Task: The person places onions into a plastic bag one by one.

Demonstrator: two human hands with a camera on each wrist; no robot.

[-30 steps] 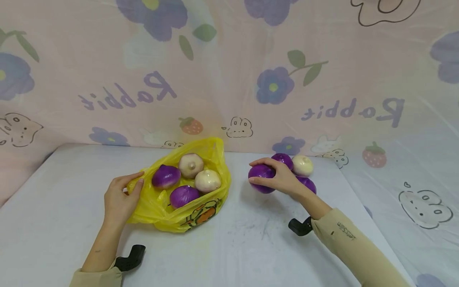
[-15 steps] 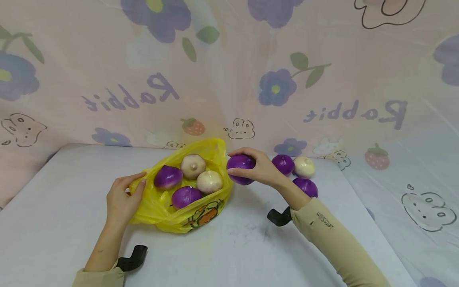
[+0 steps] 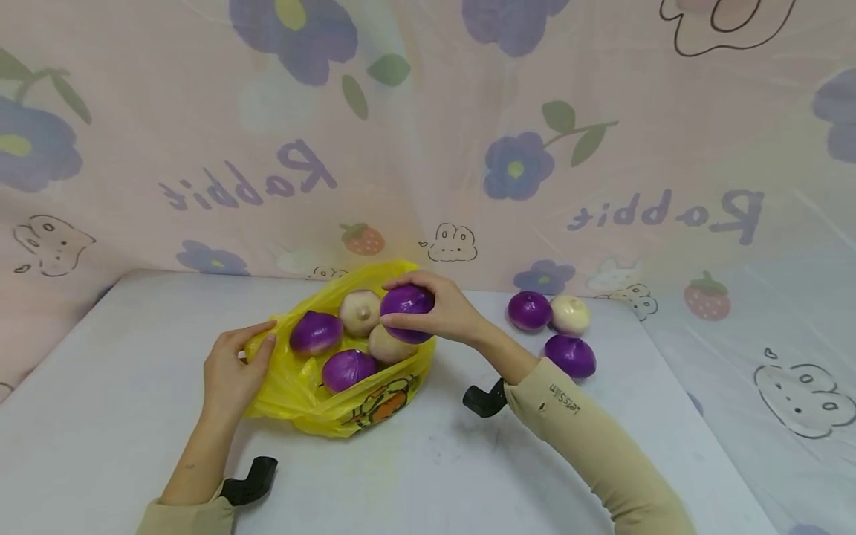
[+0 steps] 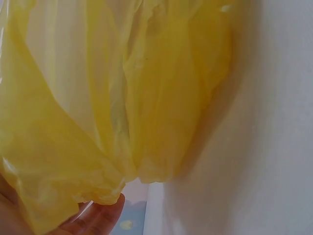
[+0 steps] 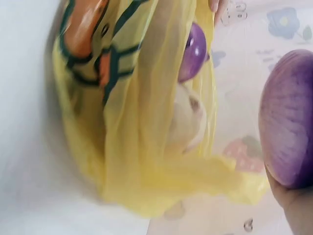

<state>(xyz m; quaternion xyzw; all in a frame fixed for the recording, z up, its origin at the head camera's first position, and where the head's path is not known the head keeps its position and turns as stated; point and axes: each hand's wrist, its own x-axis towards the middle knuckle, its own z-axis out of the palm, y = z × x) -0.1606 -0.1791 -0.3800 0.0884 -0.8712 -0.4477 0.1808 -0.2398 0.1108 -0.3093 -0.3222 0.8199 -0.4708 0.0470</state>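
A yellow plastic bag [image 3: 290, 401] lies with its mouth spread wide. My left hand [image 3: 232, 375] pinches its left rim between thumb and fingers; yellow film fills the left wrist view. Inside are two purple onions [image 3: 316, 332] and two white onions [image 3: 359, 312], the right-hand white one partly covered. Over the bag's right side, my right hand [image 3: 449, 310] grips another purple onion [image 3: 405, 303], thumb in front and fingers behind. In the right wrist view this held onion [image 5: 289, 120] appears to the right of the bag's opening.
At the right, two more purple onions [image 3: 530, 310] and a white onion [image 3: 571, 315] sit grouped on the white table [image 3: 401, 490]. A patterned cloth [image 3: 414, 148] hangs behind the table. Black wrist mounts [image 3: 250, 481] protrude from both forearms.
My right hand has carried the purple onion leftward from beside the right-hand group to over the bag. My left hand keeps hold of the bag's rim.
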